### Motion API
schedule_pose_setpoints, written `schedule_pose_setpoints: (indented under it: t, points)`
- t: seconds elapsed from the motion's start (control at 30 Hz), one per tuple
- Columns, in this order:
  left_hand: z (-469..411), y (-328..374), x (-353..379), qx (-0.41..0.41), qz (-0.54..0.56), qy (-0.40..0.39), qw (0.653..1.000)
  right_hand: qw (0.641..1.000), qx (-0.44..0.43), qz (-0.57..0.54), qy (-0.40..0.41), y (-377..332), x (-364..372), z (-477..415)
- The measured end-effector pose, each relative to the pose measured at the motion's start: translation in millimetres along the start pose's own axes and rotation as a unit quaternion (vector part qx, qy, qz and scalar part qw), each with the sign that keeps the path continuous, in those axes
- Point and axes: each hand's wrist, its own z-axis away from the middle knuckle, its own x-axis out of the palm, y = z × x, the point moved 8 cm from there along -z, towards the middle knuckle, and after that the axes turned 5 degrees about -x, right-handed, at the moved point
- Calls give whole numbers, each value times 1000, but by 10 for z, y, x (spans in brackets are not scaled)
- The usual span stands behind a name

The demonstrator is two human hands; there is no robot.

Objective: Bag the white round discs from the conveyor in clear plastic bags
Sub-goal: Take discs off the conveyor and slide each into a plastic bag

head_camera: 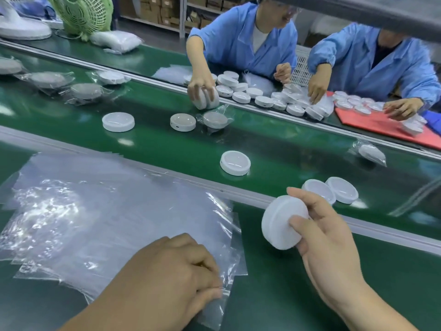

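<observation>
My right hand (327, 237) holds a white round disc (280, 223) on edge above the near green shelf, thumb and fingers curled round its rim. My left hand (174, 273) pinches the corner of a clear plastic bag (222, 237) at the right end of a spread stack of bags (95, 211). On the moving belt lie loose discs: one in the middle (235, 162), two overlapping near my right hand (331, 191), and further ones to the left (118, 121). A bagged disc (214, 119) lies beside a bare one (183, 122).
Across the conveyor (298, 144) two people in blue coats handle discs; one person's hand (200, 89) grips discs at the belt's far rail. Many discs (262, 96) and a red tray (372, 125) sit on their side. Bagged discs (71, 87) lie far left. A green fan (81, 13) stands at the back.
</observation>
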Motion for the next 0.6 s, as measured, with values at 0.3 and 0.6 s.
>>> schedule_pose_setpoints:
  t: [0.3,0.6]
  points:
    - [109,-377,-77,-127,184,128,966,839,-487,200,-133,-599,383,446]
    - [88,-222,-15,-109,454,95,879,898,-405,113,-130,-595,522,478]
